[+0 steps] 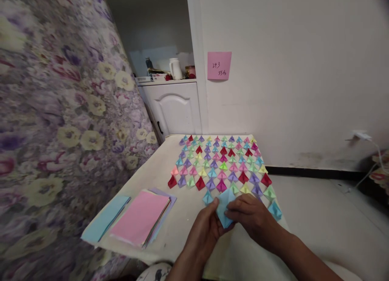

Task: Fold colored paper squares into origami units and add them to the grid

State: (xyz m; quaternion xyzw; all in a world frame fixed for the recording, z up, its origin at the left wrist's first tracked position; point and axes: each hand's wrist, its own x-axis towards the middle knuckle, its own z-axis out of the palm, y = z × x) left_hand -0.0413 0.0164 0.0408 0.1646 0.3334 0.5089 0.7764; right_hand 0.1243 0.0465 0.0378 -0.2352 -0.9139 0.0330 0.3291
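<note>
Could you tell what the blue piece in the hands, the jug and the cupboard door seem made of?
Blue piece: matte paper, by its crisp folded edges.
Jug: perhaps plastic or ceramic, smooth white; too small to tell.
Cupboard door: probably painted wood or board, by its moulded arch.

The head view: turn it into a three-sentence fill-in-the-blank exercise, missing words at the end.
1. The left hand and right hand hold a folded paper coloured ____.
2. The larger stack is topped in ____.
3. The note on the wall bears the number ____.

Missing words: blue; pink; 243.
</note>
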